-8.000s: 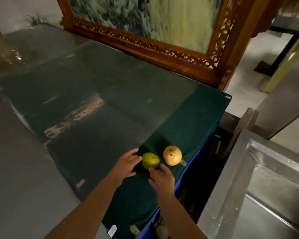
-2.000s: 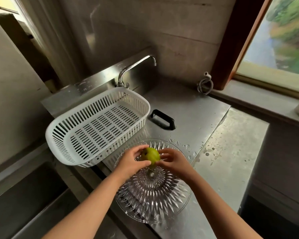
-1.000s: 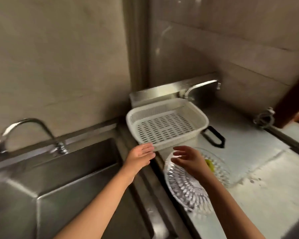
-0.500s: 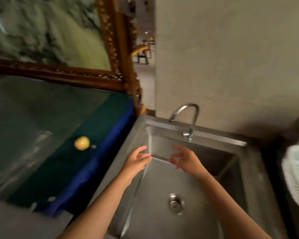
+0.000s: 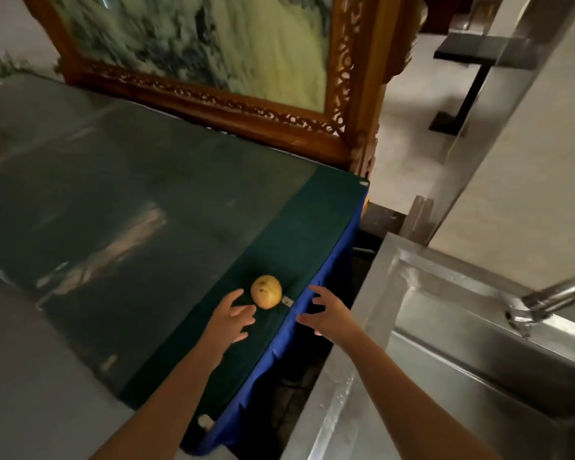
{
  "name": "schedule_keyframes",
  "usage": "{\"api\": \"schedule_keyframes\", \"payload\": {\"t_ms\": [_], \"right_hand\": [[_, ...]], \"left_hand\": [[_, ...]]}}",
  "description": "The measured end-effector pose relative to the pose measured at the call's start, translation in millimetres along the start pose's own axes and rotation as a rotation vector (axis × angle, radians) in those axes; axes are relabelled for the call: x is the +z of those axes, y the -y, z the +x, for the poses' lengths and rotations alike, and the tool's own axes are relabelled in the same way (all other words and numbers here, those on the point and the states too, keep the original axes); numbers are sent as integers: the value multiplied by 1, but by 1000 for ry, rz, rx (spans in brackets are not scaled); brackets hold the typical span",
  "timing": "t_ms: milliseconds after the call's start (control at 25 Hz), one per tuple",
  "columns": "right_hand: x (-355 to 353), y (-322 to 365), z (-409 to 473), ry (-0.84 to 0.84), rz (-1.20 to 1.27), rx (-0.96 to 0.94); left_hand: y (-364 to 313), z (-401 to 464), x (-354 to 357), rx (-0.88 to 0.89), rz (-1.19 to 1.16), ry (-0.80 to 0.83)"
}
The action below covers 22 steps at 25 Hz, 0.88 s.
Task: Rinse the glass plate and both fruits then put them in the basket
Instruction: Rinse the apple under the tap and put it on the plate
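A yellow-orange fruit (image 5: 266,291) lies on the dark green table cloth (image 5: 312,234) near the table's right edge. My left hand (image 5: 230,320) hovers just left of and below the fruit, fingers spread, holding nothing. To the right of the fruit, over the blue hem of the cloth, my right hand (image 5: 326,313) is also spread and empty. Neither hand touches the fruit. The glass plate, the green fruit and the basket are out of view.
A steel sink (image 5: 452,360) with its tap (image 5: 545,298) fills the lower right, with a dark gap between it and the table. A carved wooden frame (image 5: 356,104) holding a painting stands at the back of the table. A small tag (image 5: 287,301) lies beside the fruit.
The view has swung left from the sink to the table. Both empty hands have moved from above the sink basin to either side of the yellow fruit.
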State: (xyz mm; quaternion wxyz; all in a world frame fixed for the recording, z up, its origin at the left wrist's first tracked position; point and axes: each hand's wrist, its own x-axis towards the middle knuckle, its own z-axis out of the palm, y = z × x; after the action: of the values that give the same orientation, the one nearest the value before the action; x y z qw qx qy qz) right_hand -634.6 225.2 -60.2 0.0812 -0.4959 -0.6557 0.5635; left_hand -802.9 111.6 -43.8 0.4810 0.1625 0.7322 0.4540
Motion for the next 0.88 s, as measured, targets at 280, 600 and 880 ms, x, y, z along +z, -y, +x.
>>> {"api": "schedule_keyframes", "payload": {"t_ms": [280, 600, 880], "right_hand": [[50, 20, 71, 60, -32, -8], [59, 7, 74, -46, 1, -85], [-26, -36, -2, -172, 227, -185]], "left_hand": [[5, 79, -17, -63, -32, 48], [15, 94, 2, -66, -214, 82], [12, 41, 91, 28, -302, 246]]}}
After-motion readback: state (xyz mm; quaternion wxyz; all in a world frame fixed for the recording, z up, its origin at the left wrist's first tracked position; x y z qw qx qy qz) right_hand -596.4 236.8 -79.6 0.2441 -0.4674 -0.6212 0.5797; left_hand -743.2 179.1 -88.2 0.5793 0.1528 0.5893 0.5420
